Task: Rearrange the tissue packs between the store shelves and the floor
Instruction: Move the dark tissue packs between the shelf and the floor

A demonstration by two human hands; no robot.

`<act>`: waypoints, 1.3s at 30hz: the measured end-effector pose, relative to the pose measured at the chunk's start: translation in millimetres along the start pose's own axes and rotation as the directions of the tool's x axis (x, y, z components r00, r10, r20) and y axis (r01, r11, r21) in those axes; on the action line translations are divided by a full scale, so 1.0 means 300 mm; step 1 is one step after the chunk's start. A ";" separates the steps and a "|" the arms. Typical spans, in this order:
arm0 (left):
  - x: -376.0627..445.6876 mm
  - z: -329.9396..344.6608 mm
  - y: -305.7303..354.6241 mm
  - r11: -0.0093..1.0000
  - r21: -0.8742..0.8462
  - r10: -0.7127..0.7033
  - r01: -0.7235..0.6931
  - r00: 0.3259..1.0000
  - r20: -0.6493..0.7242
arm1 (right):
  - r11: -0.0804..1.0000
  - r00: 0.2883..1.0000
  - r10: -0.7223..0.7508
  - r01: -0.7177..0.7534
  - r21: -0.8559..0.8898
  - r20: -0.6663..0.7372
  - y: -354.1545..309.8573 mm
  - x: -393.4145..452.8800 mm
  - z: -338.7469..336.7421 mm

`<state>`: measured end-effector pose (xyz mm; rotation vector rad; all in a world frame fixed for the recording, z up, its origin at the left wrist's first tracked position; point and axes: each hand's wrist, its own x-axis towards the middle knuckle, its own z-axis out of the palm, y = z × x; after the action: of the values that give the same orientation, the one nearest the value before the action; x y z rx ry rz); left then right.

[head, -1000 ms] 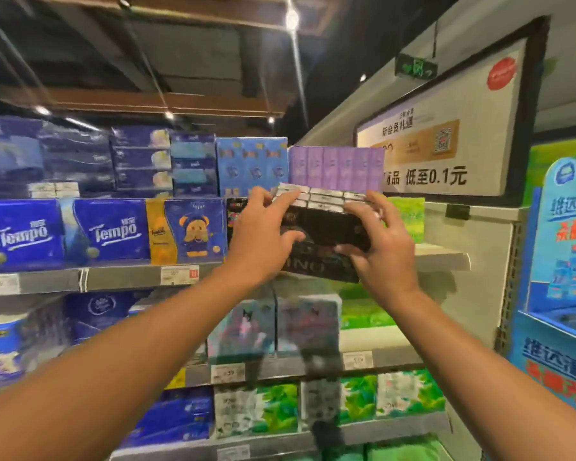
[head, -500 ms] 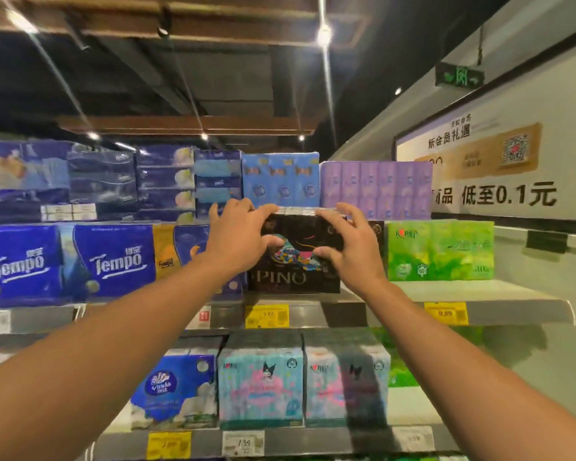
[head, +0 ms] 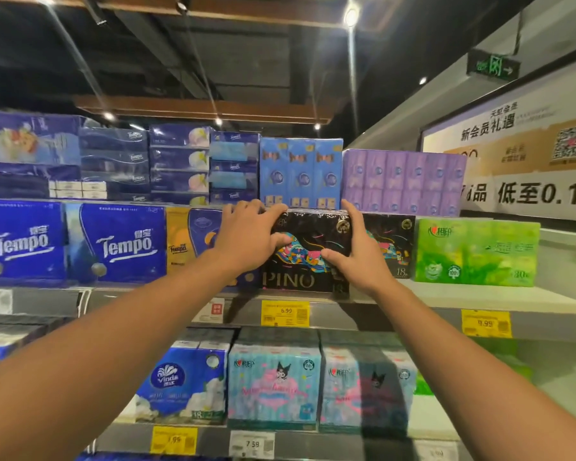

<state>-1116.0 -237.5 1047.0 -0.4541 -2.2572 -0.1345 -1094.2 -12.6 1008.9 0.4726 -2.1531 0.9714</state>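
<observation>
Reaching up from the bottom of the head view, both bare arms meet at a black PINO tissue pack point(head: 308, 252) that stands upright at the front edge of the middle shelf point(head: 479, 299). The left hand point(head: 246, 239) covers the pack's upper left corner, fingers draped over its top edge and thumb pressed on the printed front. The right hand point(head: 358, 251) clasps the right side, fingers running up to the top corner and thumb on the front face. Each grip is closed narrowly on the pack, which sits pinched between the two hands.

Just behind and to the right of it stands a second black pack point(head: 391, 242) of the same design, and beside that a green tissue pack point(head: 476, 251). To the left, touching or nearly touching the held pack, is a yellow-and-blue Tempo pack point(head: 188, 242), then two large blue Tempo packs point(head: 123, 242). A yellow price tag point(head: 285, 313) marked 6.99 hangs on the shelf rim below the held pack.

On the top shelf sit a light blue pack point(head: 301, 173) and a purple pack point(head: 403, 181), directly above the hands. The shelf below carries a blue Vinda pack point(head: 183, 384) and two pastel cartoon-print packs point(head: 273, 377). A wall poster point(head: 526, 161) with Chinese text fills the right side.
</observation>
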 end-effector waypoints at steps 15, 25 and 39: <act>-0.290 -0.031 0.343 0.959 -0.227 0.122 -0.167 0.972 -0.201 | 0.971 1.000 0.020 -0.024 -0.239 -0.020 -0.024 -0.310 -0.125; -0.677 0.149 0.815 0.815 -0.563 0.342 -0.134 0.896 0.281 | 0.764 0.902 0.425 -0.402 -0.505 -0.076 0.027 -1.051 -0.405; -1.919 -0.278 1.331 0.133 -0.972 0.967 -0.194 0.240 0.084 | -0.067 0.065 0.636 -0.988 -0.139 -0.769 -0.973 -2.534 -0.423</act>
<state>-562.2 -46.9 653.6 -2.6119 -2.2045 -0.6888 -353.9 -78.4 653.1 -1.7233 -1.8797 0.5848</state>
